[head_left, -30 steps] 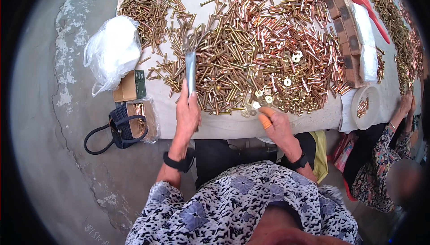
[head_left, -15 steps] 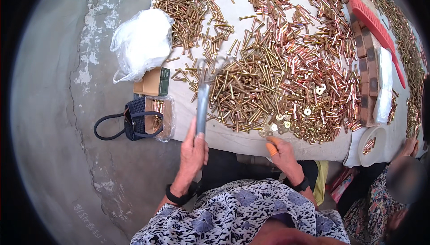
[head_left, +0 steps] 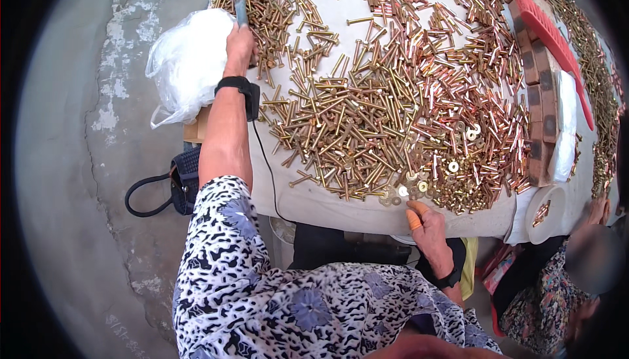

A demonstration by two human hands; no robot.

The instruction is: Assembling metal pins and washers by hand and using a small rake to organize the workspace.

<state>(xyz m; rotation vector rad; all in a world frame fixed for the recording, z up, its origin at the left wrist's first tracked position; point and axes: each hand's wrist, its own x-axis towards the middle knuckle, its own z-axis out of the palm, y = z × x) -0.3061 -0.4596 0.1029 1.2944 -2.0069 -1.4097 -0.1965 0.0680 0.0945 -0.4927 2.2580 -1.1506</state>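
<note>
1. The left hand (head_left: 241, 47), at the upper left of the frame, is closed round the grey-blue handle of a hand tool (head_left: 242, 11); the tool's head, over the bolts (head_left: 350, 123) there, is too indistinct to make out.
2. The right hand (head_left: 430, 230), right of lower centre, is partly curled at the table's near edge, orange covers (head_left: 413, 219) on its fingers; whether it pinches anything I cannot tell. Its fingertips sit just below some flat washers (head_left: 403, 190).
3. The bolts lie loose across the upper left and the middle, with more coppery ones on the right; small nut-like pieces (head_left: 452, 195) gather above and right of the right hand.
4. A black cable (head_left: 276, 207) hangs from the left wrist's black band (head_left: 251, 100) down over the pale table cover (head_left: 321, 221).
5. A puffed white plastic bag (head_left: 190, 64) crowds the left forearm at upper left. The forearm partly hides a cardboard box (head_left: 196, 129); below that is a dark woven handbag (head_left: 187, 175).
6. On the right, a row of bricks (head_left: 542, 97) divides the bolts from another heap (head_left: 593, 83). A red toothed plastic piece (head_left: 553, 36) and a white packet (head_left: 564, 126) lie along it.
7. At lower right, a pale bowl (head_left: 544, 228) holds a few coppery pieces, near a co-worker in a flowered top (head_left: 550, 300).
</note>
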